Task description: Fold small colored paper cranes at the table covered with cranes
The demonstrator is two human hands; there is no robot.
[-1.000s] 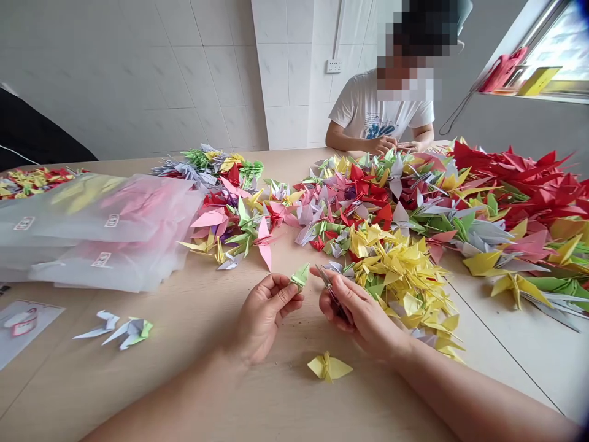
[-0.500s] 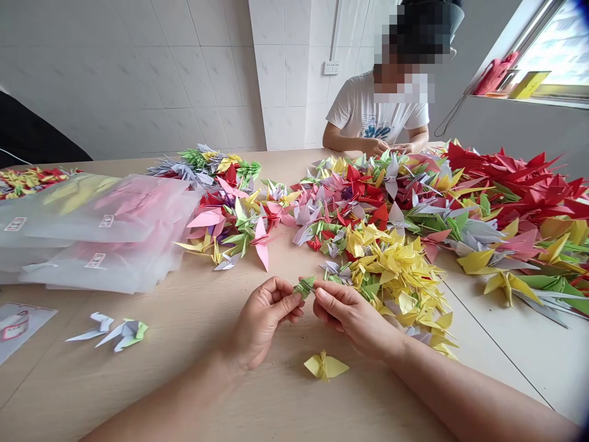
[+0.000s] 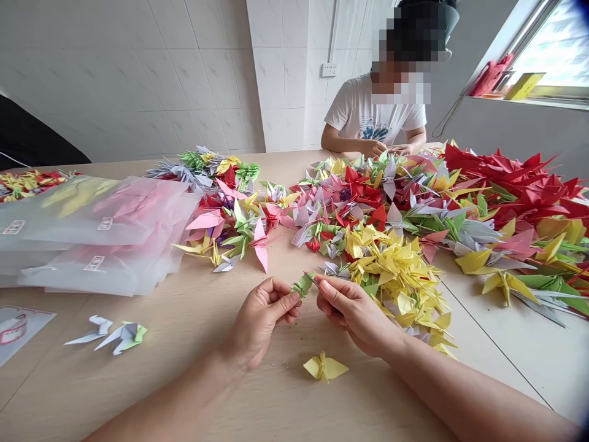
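Between thumb and index finger, my left hand [image 3: 269, 316] pinches a small folded green paper piece [image 3: 302, 286], likely origami. My right hand [image 3: 352, 310] is closed just beside it, gripping a thin dark pointed tool [image 3: 312, 279] whose tip meets the paper; most of the tool is hidden by the fingers. On the table below my hands lies a yellow paper crane [image 3: 324, 367]. Behind my right hand spreads a heap of yellow cranes [image 3: 396, 270]. Two pale cranes [image 3: 124, 336] rest to the left, one with green on it.
Stacked translucent plastic bags [image 3: 115, 261] with folded paper inside cover the table's left side. Piles of multicoloured cranes [image 3: 340, 196] and red cranes [image 3: 519, 181] fill the back and right. Across the table sits a person in a white shirt [image 3: 381, 113]. A tape roll [image 3: 13, 329] lies far left.
The green paper has turned slightly in my left fingers. My right hand has shifted a little, and the dark tool now shows against the paper's edge.
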